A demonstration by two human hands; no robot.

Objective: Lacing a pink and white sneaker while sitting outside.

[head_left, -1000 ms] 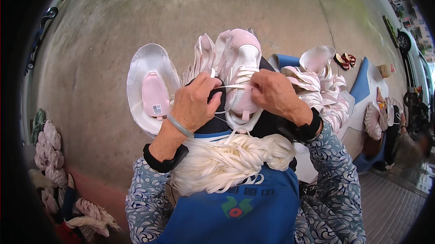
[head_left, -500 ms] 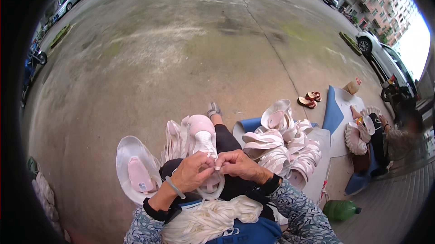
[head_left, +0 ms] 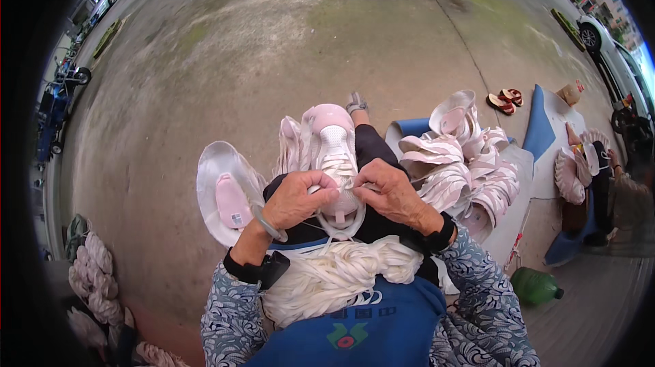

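Leaf-patterned sleeves (head_left: pixel 230 305) (black wristbands (head_left: pixel 443 232)), blue apron (head_left: pixel 402 316)

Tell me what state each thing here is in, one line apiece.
Shoe upper in the lap: toe pointing away, laces across its front
Left hand: pinching the laces
Right hand: pinching the laces
Cream lace bundle: loose, tangled
Uppers at right: heaped
Upper at left: lying open
Sandals: unworn
Green bottle: on its side
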